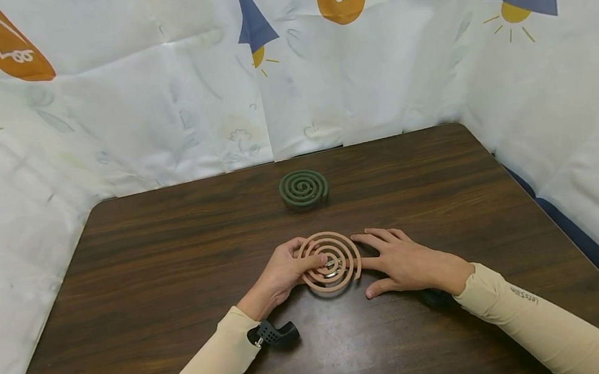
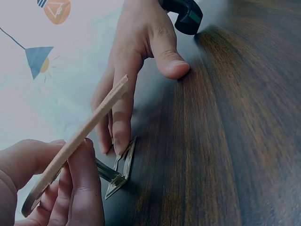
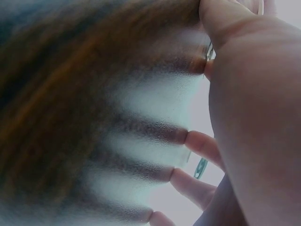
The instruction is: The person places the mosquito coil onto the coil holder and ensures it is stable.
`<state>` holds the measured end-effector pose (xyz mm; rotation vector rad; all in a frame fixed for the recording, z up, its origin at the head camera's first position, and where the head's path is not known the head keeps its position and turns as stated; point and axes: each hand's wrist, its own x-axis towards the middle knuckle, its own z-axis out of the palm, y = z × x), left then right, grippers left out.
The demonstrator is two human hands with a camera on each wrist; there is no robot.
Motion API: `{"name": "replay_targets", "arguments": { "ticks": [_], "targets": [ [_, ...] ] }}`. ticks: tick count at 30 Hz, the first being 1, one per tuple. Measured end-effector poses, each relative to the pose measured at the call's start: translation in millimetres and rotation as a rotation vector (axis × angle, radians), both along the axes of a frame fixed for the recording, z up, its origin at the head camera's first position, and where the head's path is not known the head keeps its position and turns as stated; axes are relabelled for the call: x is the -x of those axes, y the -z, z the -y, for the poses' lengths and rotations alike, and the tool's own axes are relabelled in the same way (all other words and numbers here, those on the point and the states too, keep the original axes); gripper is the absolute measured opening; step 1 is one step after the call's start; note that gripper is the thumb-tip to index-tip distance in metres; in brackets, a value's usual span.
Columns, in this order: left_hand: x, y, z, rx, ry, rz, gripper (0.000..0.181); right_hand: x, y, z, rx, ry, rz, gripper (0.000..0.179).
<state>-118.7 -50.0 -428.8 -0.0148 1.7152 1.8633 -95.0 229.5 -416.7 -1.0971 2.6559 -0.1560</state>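
My left hand [image 1: 279, 275] pinches a tan mosquito coil [image 2: 84, 134], thumb on top and fingers beneath. In the left wrist view the coil is tilted and seen edge-on. Under it, a small metal coil stand [image 2: 117, 180] rests on the table, its upright part rising toward the coil. The right hand [image 1: 407, 264] is spread with fingers extended, palm down; its index fingertip touches the stand's base. Most of the stand is hidden behind the coil in the head view. Farther back lies a green spiral coil [image 1: 303, 188], apart from both hands.
The dark wooden table [image 1: 176, 277] has rounded far corners. A white patterned curtain [image 1: 167, 116] hangs behind it and along both sides. A black wrist strap [image 1: 275, 334] is on the left wrist. Dark blue fabric [image 1: 593, 244] shows past the right edge.
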Motion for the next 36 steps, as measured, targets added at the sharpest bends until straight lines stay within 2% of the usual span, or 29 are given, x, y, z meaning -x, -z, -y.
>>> {"name": "replay_targets", "arguments": {
  "ticks": [19,36],
  "targets": [
    [1.4,-0.2,-0.4,0.021,-0.016,0.019,0.038,-0.2,0.1,-0.6,0.006,-0.011,-0.025,0.073],
    [0.8,-1.9,-1.0,0.082,-0.016,-0.013,0.038,-0.8,-0.2,-0.3,0.008,-0.015,-0.038,0.073]
  ]
}}
